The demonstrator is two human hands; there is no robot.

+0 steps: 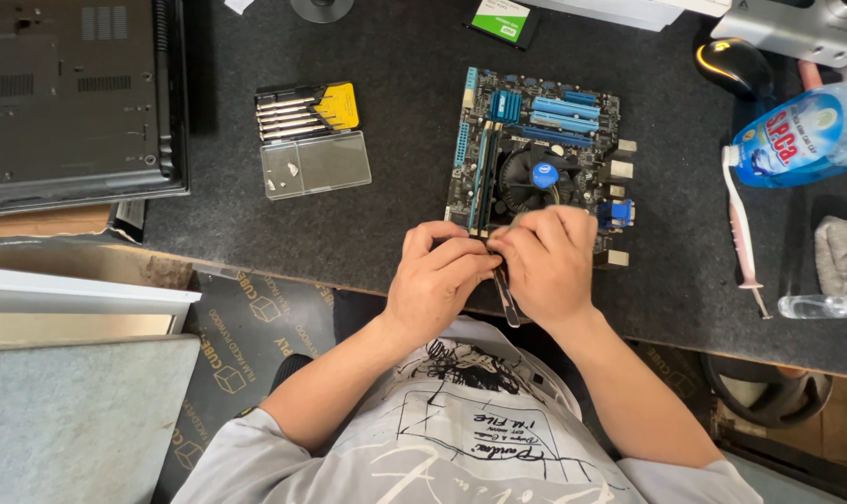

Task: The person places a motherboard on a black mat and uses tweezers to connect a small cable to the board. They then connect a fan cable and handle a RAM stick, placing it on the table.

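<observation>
At the near edge of the dark counter (395,224), right in front of the person, sits a bare motherboard (559,117) with blue slots, a round black cooler fan (526,182) in the middle and a memory stick (487,173) standing along its left side. Both hands are bunched together over the board's near edge: the left hand (437,275) is curled in tight, fingers pinched against the right hand (545,261), and between them they're gripping a thin metal tool (507,297), looks like tweezers or a slim pry bar, whose end pokes out toward the person. The tip is hidden under the fingers, so I can't tell what it's touching. My read is this is the fiddly bit, working on something small at the near edge by the memory slot. Whatever follows there calls for a light, steady touch and keeping the tool off the nearby pins and parts. Off to the left there's an open case of small screwdrivers (307,110) with its clear lid (316,165), and a closed laptop (69,93) further left. To the right lie a pink toothbrush (742,233), a blue bottle (797,135) and a black mouse (731,65).
</observation>
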